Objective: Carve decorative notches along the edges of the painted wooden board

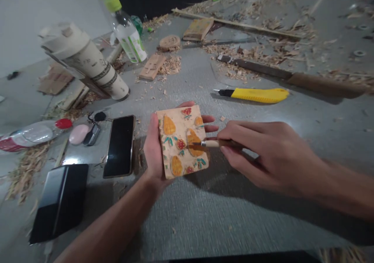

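In the head view, my left hand (153,150) is wrapped round a small wooden block (172,140), its thumb along the left edge and fingertips showing past the right edge. The block's face carries carved and painted shapes in orange, red and green. My right hand (263,150) pinches a slim carving knife (214,143) with a pale wooden handle and a metal ferrule. Its dark tip lies over the large orange shape on the right of the block; whether it cuts into the wood I cannot tell.
A yellow utility knife (260,95) lies beyond my right hand, with a long dark blade tool (257,67) behind it. On the left are a phone (119,146), a black case (60,202), a tumbler (87,62) and a lying bottle (32,134). Wood shavings (172,65) litter the table.
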The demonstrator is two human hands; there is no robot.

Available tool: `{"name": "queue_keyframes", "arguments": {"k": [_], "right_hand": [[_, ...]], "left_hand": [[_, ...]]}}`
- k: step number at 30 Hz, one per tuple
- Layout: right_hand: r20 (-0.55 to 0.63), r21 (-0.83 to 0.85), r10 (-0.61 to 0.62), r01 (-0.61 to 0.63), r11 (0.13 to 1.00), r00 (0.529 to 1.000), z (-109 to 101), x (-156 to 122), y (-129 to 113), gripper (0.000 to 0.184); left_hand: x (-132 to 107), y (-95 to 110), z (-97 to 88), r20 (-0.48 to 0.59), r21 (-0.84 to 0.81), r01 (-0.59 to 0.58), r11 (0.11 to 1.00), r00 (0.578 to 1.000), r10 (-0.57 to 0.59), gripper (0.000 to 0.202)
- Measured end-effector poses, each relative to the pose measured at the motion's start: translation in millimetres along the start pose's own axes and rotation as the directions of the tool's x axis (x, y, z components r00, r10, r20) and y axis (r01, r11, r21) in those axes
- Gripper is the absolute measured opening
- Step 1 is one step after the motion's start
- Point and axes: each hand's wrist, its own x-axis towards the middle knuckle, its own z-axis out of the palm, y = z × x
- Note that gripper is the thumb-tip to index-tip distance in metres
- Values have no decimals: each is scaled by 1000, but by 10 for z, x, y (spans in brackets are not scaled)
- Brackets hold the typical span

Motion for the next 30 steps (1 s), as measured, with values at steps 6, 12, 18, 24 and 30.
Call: {"name": "queue_keyframes", "arguments": {"k": [6,12,18,24,30], "right_hand": [[5,-17,-11,11,1000,1000,-8,5,-18,16],[35,-14,-41,42,999,999,-9,29,-25,18],[76,37,-64,62,997,995,-1,27,-29,18],[80,54,-90,86,995,993,7,31,-52,19],[55,18,-75,74,997,996,20,33,-48,19]], "left_hand": [[33,5,2,-40,-5,-15,1000,999,15,74],[24,-4,-15,-24,-5,-10,1000,1000,10,71],[6,1,-44,-88,91,5,996,996,3,69],[21,9,-77,-64,47,26,999,998,-23,71],[14,6,-48,-22,-17,7,1000,1000,-7,67]]}}
